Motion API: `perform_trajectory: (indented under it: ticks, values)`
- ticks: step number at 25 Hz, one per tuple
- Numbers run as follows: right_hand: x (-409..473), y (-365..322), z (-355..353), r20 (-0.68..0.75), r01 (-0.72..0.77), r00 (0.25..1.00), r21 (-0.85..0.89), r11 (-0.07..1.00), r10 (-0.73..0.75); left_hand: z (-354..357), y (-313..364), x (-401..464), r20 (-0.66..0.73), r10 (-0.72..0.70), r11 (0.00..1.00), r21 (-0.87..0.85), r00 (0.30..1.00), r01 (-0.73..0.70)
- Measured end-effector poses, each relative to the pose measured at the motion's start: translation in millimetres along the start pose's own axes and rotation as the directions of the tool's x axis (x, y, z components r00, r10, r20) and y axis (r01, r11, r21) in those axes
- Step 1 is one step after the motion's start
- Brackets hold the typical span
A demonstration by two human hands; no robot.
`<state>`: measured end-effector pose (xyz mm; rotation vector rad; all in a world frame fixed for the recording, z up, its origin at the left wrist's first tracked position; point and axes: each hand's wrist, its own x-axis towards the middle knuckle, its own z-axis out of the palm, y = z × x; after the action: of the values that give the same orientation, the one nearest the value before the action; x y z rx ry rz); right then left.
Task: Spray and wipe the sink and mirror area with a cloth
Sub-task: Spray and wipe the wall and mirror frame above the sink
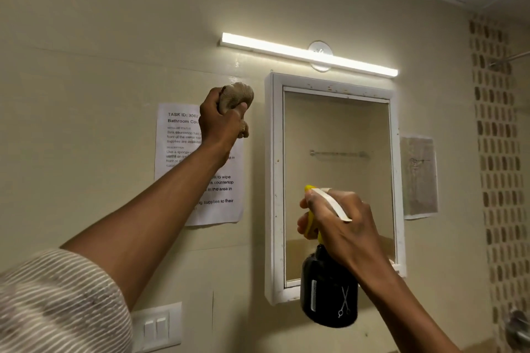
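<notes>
Two hands are working: left hand (222, 120) is gripping a bunched brown cloth (238, 96) against the wall; right hand (342, 226) is gripping a black spray bottle (328, 292) before the white-framed mirror (338, 169).

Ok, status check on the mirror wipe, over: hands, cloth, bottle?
Left hand grips balled cloth against wall left of mirror. Right hand holds black spray bottle, nozzle toward glass. Paper notice partly behind left arm.

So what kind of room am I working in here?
Most likely a bathroom: a white-framed wall mirror under a lit strip light, a printed paper notice headed "Bathroom", and a metal shower fitting at lower right.
</notes>
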<state>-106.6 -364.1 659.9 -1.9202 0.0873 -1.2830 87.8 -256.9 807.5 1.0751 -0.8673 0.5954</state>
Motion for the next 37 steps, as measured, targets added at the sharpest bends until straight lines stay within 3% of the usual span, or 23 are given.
perform_trajectory:
  ticks: [7, 15, 17, 22, 24, 26, 28, 31, 37]
  values:
    - [-30, 37, 5, 0.045, -0.089, 0.994, -0.123, 0.988, 0.095, 5, -34, -20, 0.046, -0.03, 0.997, 0.066, 0.999, 0.027]
    - [-67, 74, 11, 0.11, -0.351, 0.927, -0.087, 0.932, 0.359, 14, -53, -37, 0.114, -0.014, 0.996, 0.094, 0.993, 0.004]
    - [-71, 77, 11, 0.106, -0.326, 0.936, -0.101, 0.94, 0.336, 18, -53, -35, 0.124, 0.015, 0.992, 0.121, 0.992, -0.03]
    - [-68, 71, 5, 0.102, -0.3, 0.948, -0.033, 0.953, 0.302, 41, -24, 11, -0.026, 0.181, 0.965, 0.199, 0.983, -0.172]
    - [-64, 68, 2, 0.095, -0.28, 0.956, 0.017, 0.96, 0.277, 56, -6, 34, 0.013, 0.319, 0.894, 0.327, 0.948, -0.306]
    - [-59, 63, -2, 0.078, -0.228, 0.971, 0.045, 0.973, 0.224, 71, 1, 46, 0.18, 0.432, 0.729, 0.507, 0.884, -0.459]
    - [-53, 62, -5, 0.053, -0.215, 0.976, 0.044, 0.976, 0.212, 82, -10, 56, 0.32, 0.43, 0.592, 0.606, 0.844, -0.532]
    - [-47, 63, -7, 0.057, -0.212, 0.976, 0.027, 0.977, 0.211, 89, -37, 65, 0.34, 0.394, 0.518, 0.686, 0.854, -0.512]
    - [-9, 60, 8, 0.01, -0.147, 0.989, 0.054, 0.988, 0.147, 77, -67, 17, 0.34, 0.457, 0.475, 0.688, 0.822, -0.549]
